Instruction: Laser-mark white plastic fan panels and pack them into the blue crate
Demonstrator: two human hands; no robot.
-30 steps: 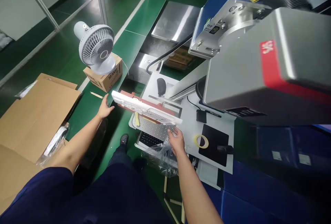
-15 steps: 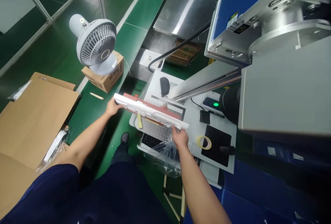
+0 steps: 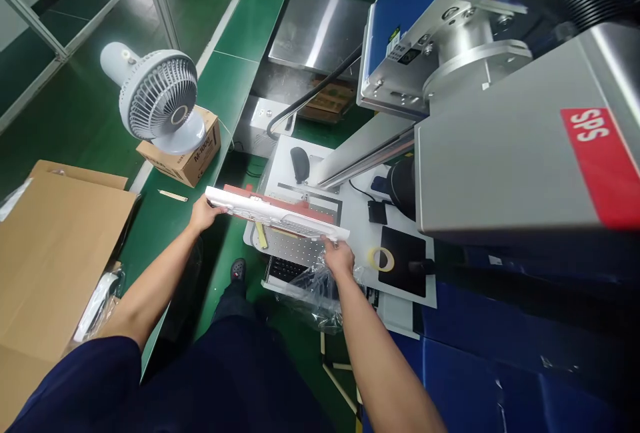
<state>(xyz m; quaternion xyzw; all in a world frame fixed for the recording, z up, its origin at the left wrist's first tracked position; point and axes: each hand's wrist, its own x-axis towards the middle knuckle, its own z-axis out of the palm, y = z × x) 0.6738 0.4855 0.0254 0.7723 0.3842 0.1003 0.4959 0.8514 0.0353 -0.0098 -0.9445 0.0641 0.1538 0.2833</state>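
Observation:
Between my two hands I hold a long white plastic panel (image 3: 275, 213) on edge, its narrow side turned up toward me. My left hand (image 3: 204, 214) grips the panel's left end, thumb on the near side. At the right end my right hand (image 3: 339, 256) is closed round the lower corner. Just behind the panel shows a reddish-brown plate (image 3: 315, 211), over the perforated metal bed (image 3: 295, 246) of the machine. I cannot tell whether the panel touches that plate. Clear plastic film (image 3: 320, 293) hangs below my right hand.
A grey fan (image 3: 160, 99) stands on a cardboard box (image 3: 195, 156) at left, near large cardboard sheets (image 3: 60, 253). The machine's grey head (image 3: 500, 146) overhangs the right side. A tape roll (image 3: 381, 259) lies by a black mouse pad (image 3: 403, 266). A keyboard (image 3: 287, 269) sits below the bed.
My view has swung to the right, so the surroundings shift left and more of the machine's head shows. Both hands keep their hold on the panel.

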